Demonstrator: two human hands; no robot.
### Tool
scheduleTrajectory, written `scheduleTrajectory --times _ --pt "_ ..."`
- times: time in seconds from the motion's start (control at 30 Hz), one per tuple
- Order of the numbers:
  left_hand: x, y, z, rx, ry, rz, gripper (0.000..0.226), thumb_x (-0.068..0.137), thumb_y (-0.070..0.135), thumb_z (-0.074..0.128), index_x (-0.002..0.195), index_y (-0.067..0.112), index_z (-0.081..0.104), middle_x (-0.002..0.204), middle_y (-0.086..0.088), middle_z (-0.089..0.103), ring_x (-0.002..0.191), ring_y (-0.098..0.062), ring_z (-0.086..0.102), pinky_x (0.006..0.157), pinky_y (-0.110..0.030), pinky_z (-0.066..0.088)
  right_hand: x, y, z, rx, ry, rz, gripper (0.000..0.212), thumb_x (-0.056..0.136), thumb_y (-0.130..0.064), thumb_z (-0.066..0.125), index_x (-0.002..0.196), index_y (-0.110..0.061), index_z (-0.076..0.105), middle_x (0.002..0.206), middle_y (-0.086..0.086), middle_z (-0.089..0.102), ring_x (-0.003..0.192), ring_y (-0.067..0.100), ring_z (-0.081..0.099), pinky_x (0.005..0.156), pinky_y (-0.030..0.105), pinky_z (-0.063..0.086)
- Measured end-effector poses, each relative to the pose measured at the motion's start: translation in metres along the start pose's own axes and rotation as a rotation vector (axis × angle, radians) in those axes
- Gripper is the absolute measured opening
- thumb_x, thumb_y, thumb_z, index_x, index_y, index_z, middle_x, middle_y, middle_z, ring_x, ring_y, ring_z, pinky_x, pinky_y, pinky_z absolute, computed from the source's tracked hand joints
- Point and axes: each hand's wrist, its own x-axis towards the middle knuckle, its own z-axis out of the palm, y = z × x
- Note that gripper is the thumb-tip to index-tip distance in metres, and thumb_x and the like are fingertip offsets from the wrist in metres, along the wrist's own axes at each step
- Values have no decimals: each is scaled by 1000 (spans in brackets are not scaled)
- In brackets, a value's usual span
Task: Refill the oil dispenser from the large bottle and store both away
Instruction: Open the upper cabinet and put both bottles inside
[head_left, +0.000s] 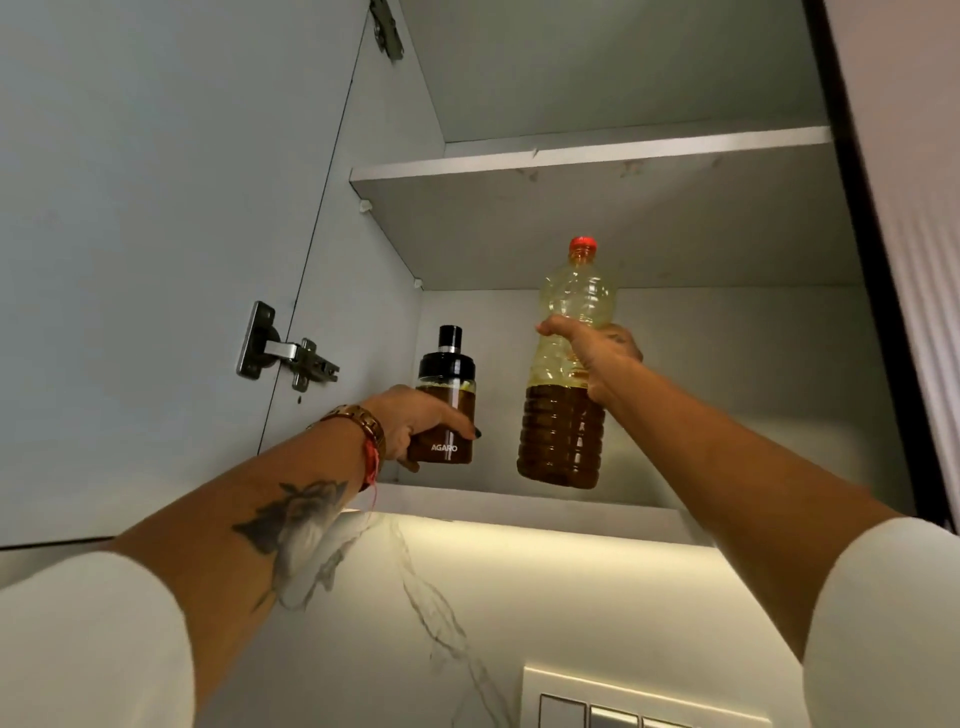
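The left hand (415, 421) grips the small glass oil dispenser with black cap (445, 410) just above the white cabinet's bottom shelf (545, 501). The right hand (592, 353) clasps the large red-capped plastic oil bottle (566, 384), which hangs above that shelf's front edge; released early, it could topple off.

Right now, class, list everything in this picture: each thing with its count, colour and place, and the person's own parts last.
dispenser: 1, clear with black top, dark oil inside, low in the cabinet, left side
bottle: 1, clear plastic, red cap, about half full of brown oil, right of the dispenser
cabinet: 1, grey, open, overhead
shelf: 1, grey, above both containers
door: 1, grey, swung open at left
hinges: 2, metal, on the door's edge
switch panel: 1, white, wall below
left hand: 1, grips the dispenser
right hand: 1, grips the bottle
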Motion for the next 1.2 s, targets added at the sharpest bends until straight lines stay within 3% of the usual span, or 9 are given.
scheduleTrajectory --times 0.17,0.3,0.5,0.63,0.7,0.8,0.87,1.0,1.2 --pt "5 -10 6 1 -53 -33 49 63 0 79 105 7 55 97 -16 66 83 -28 64 62 -38 52 9 14 4 -63 -1 15 65 46 -38 86 98 -17 52 103 7 62 86 27 61 71 38 53" --pt "4 -13 8 -14 -73 -42 57 63 -2 79 113 4 54 100 -18 66 81 -28 65 59 -37 54 9 17 8 -105 20 -11 64 49 -42 84 96 -19 47 100 6 59 87 26 57 69 37 49" --pt "1 -13 8 -29 -78 -65 60 64 -3 78 118 2 53 107 -21 65 94 -33 65 78 -44 54 12 23 9 -213 -4 -14 79 55 -49 81 117 -16 45 103 6 50 92 26 50 75 37 46" --pt "-6 -12 7 -27 -123 -69 57 67 0 77 119 2 53 101 -18 66 88 -29 65 78 -43 53 9 25 5 -273 -53 -6 86 59 -53 78 126 -15 38 117 10 51 97 27 51 84 40 49" --pt "-11 -10 6 -23 -136 -61 58 68 7 77 120 2 52 104 -17 65 94 -29 63 87 -44 51 4 25 2 -321 -85 -14 92 61 -57 75 130 -15 31 124 12 48 105 30 51 91 45 48" --pt "-18 -7 5 55 -38 23 86 66 30 78 134 2 35 135 -20 48 124 -32 46 103 -42 37 -10 22 -4 -406 -46 -88 100 65 -64 68 140 -18 19 138 14 39 123 36 43 100 51 42" --pt "-27 -4 7 84 93 102 101 69 43 76 143 6 18 146 -18 33 130 -32 37 96 -38 36 -24 17 -10 -431 18 -168 99 69 -64 65 143 -18 18 143 16 35 129 38 38 103 50 39" --pt "-58 -1 13 17 259 288 94 73 51 71 144 16 20 141 -12 40 105 -18 44 74 -22 37 -64 6 -27 -419 86 -297 85 77 -62 58 140 -15 26 143 16 38 128 37 39 100 44 39" --pt "-110 -7 25 -72 296 409 85 76 50 68 143 20 24 144 -9 39 121 -23 45 82 -21 36 -139 2 -43 -378 75 -354 73 83 -59 53 138 -17 29 140 12 41 122 29 46 84 32 38"
